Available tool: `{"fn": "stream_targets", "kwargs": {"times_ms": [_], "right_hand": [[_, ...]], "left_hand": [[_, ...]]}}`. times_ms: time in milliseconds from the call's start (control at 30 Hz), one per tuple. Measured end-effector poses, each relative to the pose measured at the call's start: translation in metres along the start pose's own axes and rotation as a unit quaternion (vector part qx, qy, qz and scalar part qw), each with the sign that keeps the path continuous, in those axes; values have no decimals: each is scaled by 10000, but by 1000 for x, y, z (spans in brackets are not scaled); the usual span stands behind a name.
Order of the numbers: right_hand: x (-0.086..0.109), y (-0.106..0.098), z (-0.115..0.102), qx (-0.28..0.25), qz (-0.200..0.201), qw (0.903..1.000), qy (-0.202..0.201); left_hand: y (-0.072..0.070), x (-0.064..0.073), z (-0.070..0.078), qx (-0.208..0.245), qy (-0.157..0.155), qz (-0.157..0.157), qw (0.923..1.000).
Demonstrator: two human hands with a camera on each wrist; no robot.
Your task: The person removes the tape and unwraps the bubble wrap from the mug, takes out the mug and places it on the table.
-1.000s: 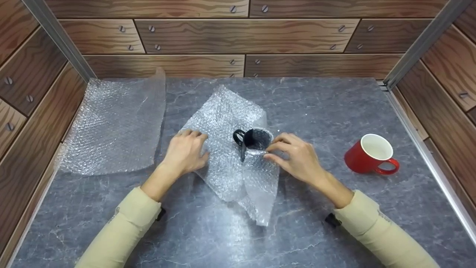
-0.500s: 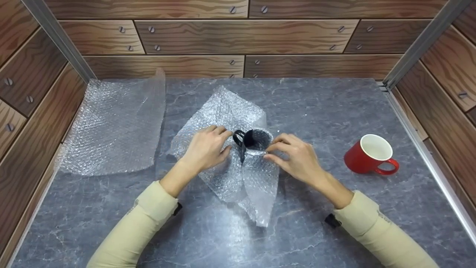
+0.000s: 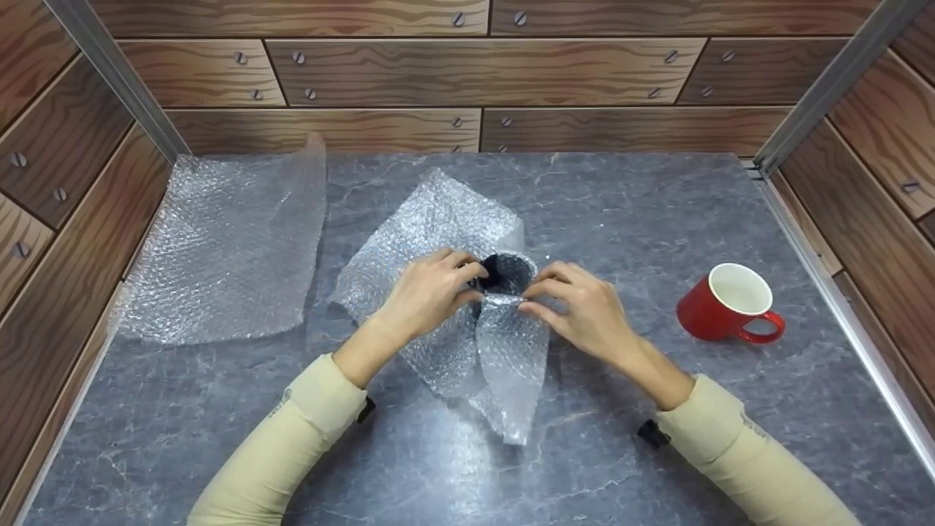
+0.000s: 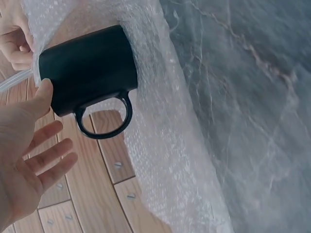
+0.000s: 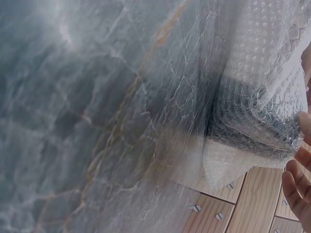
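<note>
A black mug (image 3: 505, 272) stands partly wrapped in a sheet of bubble wrap (image 3: 431, 226) in the middle of the table. In the left wrist view the mug's side and handle (image 4: 127, 114) are uncovered. My left hand (image 3: 429, 291) is at the mug's handle side; its thumb (image 4: 44, 92) meets the rim while the other visible fingers stay loosely extended. At the opposite side, my right hand (image 3: 584, 307) pinches the wrap's edge against the mug's rim. The right wrist view shows wrap (image 5: 257, 111) folded over the mug, with the right fingertips at its edge.
A red mug (image 3: 701, 310) with a white inside stands on the right of the marbled table (image 3: 643, 212). Another sheet of bubble wrap (image 3: 226, 248) lies at the left. Wood-patterned walls (image 3: 482, 73) close off the back and sides.
My left hand has moved right across the wrap to the mug's handle and rim. The right hand keeps its pinch in the same place, and the mug has not moved.
</note>
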State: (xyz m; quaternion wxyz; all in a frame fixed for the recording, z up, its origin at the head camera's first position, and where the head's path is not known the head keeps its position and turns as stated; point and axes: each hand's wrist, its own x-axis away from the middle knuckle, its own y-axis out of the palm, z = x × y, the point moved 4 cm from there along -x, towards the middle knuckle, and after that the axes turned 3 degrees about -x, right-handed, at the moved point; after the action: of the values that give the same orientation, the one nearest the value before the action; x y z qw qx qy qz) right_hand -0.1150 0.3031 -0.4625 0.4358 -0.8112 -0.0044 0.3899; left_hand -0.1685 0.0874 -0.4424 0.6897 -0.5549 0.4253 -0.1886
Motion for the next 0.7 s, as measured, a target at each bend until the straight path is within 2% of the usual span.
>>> {"fn": "stream_targets", "kwargs": {"times_ms": [100, 333, 700], "right_hand": [[0, 0, 0, -28, 39, 10000, -4], [-1, -1, -1, -17, 1, 10000, -22], [-1, 0, -3, 111, -151, 9996, 228]], "left_hand": [[3, -1, 1, 190, -103, -80, 9997], [5, -1, 1, 217, -242, -53, 9995], [6, -1, 2, 263, -137, 170, 9994]]}}
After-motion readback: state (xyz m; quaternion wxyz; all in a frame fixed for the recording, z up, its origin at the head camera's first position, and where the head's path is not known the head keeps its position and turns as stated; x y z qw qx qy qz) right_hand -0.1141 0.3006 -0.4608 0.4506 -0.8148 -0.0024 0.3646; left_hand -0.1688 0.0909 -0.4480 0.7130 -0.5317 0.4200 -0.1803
